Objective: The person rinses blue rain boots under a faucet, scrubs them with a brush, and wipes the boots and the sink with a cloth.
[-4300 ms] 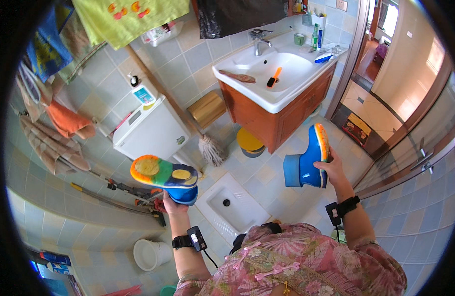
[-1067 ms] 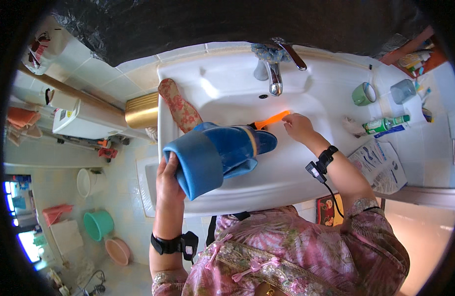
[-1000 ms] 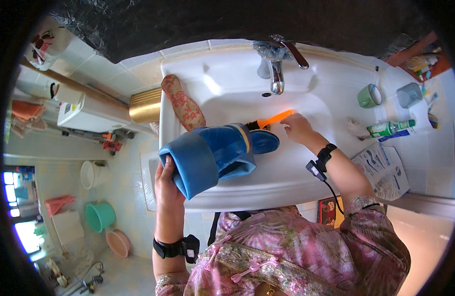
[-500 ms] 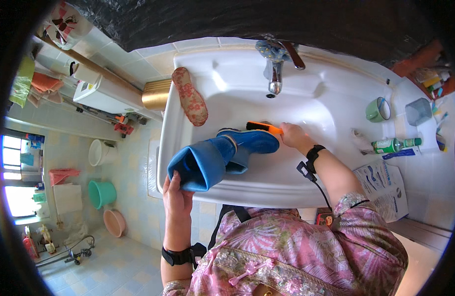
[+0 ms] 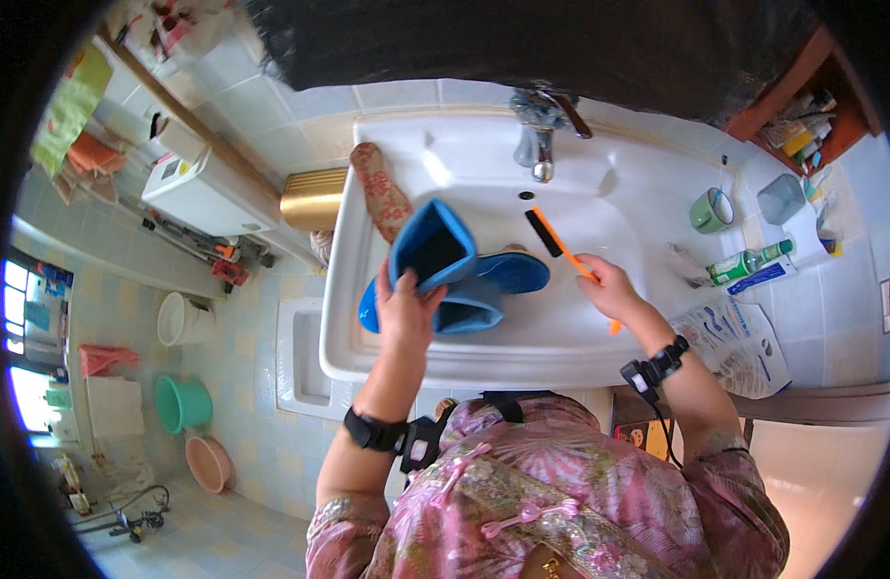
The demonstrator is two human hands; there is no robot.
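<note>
My left hand (image 5: pixel 404 311) grips the shaft of a blue rubber boot (image 5: pixel 435 253), its open top facing me, over the white sink (image 5: pixel 599 333). A second blue boot (image 5: pixel 469 311) lies in the basin beneath it. My right hand (image 5: pixel 604 288) holds an orange-handled brush (image 5: pixel 559 248) with black bristles, pointed up-left toward the boots. The tap (image 5: pixel 539 145) stands at the back of the basin.
A patterned insole (image 5: pixel 382 191) lies on the sink's left rim. A green mug (image 5: pixel 710 209), a grey cup (image 5: pixel 781 198), a tube (image 5: pixel 749 262) and a printed leaflet (image 5: pixel 735 333) sit on the right counter. Down on the floor at left are a gold bin (image 5: pixel 315 198), basins and a white bucket (image 5: pixel 180 318).
My left hand has turned the boot upright so its opening faces me. My right hand has lifted the brush out of the basin, and a second boot now shows below.
</note>
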